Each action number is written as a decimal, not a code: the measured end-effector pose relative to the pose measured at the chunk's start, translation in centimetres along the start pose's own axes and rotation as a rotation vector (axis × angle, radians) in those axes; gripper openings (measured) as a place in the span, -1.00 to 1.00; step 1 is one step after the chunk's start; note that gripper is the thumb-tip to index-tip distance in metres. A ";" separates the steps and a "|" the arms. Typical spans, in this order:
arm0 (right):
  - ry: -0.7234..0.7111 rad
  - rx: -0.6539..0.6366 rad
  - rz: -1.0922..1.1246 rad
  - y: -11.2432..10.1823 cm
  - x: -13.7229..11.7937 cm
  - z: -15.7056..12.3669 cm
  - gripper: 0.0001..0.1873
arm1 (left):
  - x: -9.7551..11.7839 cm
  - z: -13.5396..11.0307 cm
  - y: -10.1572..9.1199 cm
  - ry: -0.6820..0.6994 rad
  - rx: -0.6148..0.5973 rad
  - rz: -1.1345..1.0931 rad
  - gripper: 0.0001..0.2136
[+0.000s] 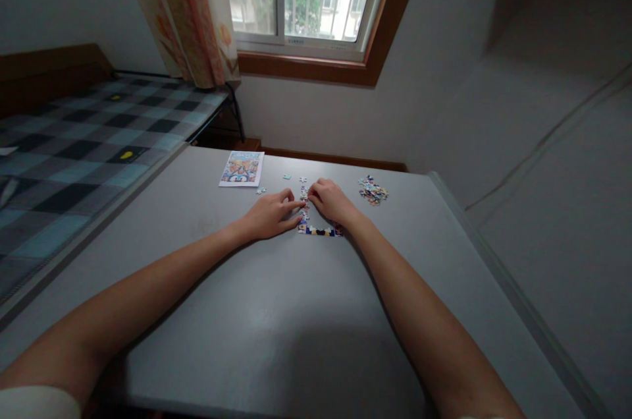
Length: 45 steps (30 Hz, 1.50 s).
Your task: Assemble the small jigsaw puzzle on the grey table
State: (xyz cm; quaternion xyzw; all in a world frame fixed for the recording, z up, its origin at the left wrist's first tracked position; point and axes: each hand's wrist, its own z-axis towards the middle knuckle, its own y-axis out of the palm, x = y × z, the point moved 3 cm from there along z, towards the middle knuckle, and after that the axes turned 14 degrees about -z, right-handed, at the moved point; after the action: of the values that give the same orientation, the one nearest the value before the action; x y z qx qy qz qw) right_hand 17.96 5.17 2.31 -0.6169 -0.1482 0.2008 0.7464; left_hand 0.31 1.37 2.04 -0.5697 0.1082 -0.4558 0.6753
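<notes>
In the head view, the fingers hide a part of the puzzle (322,232), and the pieces in the pile (375,192) are too small for counting. One picture sheet (241,169) lies on the table (237,320). The puzzle lies between and below the two hands: left hand (271,214) spread, touching it; right hand (333,201) curled, its grip I cannot tell.

No lettering is legible in your view. The heading on the printed sheet (241,170), left of centre on your desk (207,340), is too small to read, as are the faint marks on the window's lower frame (316,43), upper centre.
</notes>
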 end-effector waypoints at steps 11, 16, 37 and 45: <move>0.005 0.006 0.029 -0.3 -0.1 0.1 -0.82 | 0.3 0.0 -0.3 0.025 0.008 -0.016 -0.65; -0.008 0.016 0.031 -0.2 -0.1 0.2 -0.83 | 0.5 0.1 -0.3 0.059 0.012 -0.037 -0.67; 0.008 0.014 0.033 -0.2 -0.1 0.2 -0.82 | 0.4 0.1 -0.2 0.074 0.021 -0.033 -0.69; 0.006 0.036 0.025 -0.1 -0.1 0.2 -0.83 | 0.4 0.1 -0.1 0.079 0.028 -0.018 -0.68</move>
State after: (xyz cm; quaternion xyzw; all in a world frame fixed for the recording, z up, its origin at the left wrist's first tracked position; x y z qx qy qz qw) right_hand 17.82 5.26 2.45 -0.6057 -0.1346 0.2112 0.7553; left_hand 0.60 1.14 2.34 -0.5425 0.1233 -0.4854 0.6744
